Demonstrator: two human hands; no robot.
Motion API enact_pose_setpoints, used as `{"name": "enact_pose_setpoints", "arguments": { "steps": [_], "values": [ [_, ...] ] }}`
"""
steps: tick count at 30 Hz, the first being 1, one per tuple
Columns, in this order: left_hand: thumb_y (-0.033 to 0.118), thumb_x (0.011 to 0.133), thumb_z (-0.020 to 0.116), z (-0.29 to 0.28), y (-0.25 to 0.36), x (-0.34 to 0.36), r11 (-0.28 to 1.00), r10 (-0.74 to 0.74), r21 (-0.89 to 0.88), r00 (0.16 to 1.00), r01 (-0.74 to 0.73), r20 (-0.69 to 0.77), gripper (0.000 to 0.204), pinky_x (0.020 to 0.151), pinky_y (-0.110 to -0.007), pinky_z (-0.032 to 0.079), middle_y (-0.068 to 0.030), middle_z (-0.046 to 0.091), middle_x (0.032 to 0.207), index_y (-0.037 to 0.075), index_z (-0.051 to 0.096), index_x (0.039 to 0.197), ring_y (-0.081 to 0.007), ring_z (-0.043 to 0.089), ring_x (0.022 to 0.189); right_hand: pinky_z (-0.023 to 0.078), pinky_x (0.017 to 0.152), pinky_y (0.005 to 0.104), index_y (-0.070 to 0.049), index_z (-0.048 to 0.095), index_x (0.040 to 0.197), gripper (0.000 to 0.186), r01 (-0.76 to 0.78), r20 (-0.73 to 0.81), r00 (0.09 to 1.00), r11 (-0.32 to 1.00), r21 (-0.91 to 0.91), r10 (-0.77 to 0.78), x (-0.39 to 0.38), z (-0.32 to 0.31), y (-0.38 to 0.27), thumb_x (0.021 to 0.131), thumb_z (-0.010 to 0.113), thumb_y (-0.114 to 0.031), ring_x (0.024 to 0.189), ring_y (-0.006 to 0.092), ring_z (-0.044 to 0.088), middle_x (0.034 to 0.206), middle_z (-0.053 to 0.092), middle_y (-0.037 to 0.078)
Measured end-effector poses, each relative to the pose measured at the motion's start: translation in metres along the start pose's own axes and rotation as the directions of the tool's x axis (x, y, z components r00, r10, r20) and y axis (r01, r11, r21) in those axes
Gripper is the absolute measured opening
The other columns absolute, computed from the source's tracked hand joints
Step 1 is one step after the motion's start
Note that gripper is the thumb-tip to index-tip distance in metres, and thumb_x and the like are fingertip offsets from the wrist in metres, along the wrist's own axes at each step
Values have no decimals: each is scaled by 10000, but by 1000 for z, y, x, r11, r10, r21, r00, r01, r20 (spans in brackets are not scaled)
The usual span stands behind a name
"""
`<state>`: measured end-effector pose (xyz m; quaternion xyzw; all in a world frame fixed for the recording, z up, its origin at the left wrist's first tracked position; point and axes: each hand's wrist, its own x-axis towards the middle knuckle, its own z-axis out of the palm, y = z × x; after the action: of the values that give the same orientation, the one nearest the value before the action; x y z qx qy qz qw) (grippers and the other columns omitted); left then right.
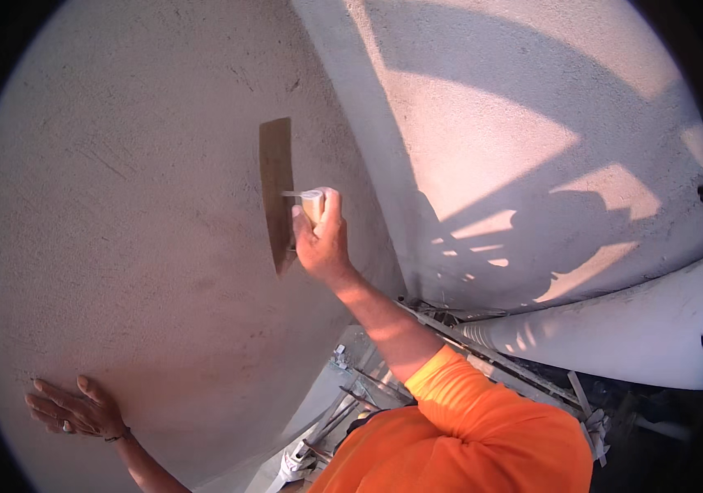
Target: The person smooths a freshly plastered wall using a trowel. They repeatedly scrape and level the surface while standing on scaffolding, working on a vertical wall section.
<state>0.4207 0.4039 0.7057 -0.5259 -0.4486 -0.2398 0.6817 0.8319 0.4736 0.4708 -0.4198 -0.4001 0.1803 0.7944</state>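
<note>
My right hand [324, 244] is wrapped round the pale handle of a plastering trowel [276, 181]. The trowel's long, narrow, brownish blade stands nearly upright against a rough grey plastered wall [146, 271]. Whether the whole blade touches the wall, I cannot tell. Lower down on the same wall, my left hand [78, 409] lies flat with its fingers spread. It holds nothing, and it wears a ring and a dark band at the wrist. Thin scratches and darker specks mark the plaster between the two hands.
A second plastered wall [507, 156] meets the first at a corner to the right, crossed by sunlight and shadows. Below it runs a thick white pipe [614, 329]. Wooden poles and planks [491, 357] lie beneath, beside my orange sleeve [483, 394].
</note>
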Motion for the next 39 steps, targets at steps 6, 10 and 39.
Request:
{"name": "enact_pose_setpoints", "arguments": {
  "steps": [6,10,39],
  "values": [
    [790,986,188,12,-5,-11,995,-69,77,997,66,41,878,1143,-620,301,-165,316,1655,199,321,1621,-413,282,1522,549,597,446,-15,485,1030,388,-34,-124,992,979,-200,9,24,42,11,1004,672,-354,705,353,725,749,673,177],
    [792,979,171,15,-2,-17,997,-54,52,997,52,50,894,1167,-642,254,-171,274,1671,192,289,1631,-418,248,1536,517,635,402,-6,520,930,407,-443,-337,863,884,-146,377,-15,-13,119,1008,673,-375,690,229,656,739,621,116],
    [484,1110,265,-3,30,-14,993,113,-33,992,-111,49,726,1191,-678,215,-326,233,1635,-67,282,1582,-532,219,1501,454,418,288,-72,489,950,405,-243,-394,905,956,-164,162,-78,-5,172,1011,662,-433,516,97,512,674,514,3]
  ]
}}
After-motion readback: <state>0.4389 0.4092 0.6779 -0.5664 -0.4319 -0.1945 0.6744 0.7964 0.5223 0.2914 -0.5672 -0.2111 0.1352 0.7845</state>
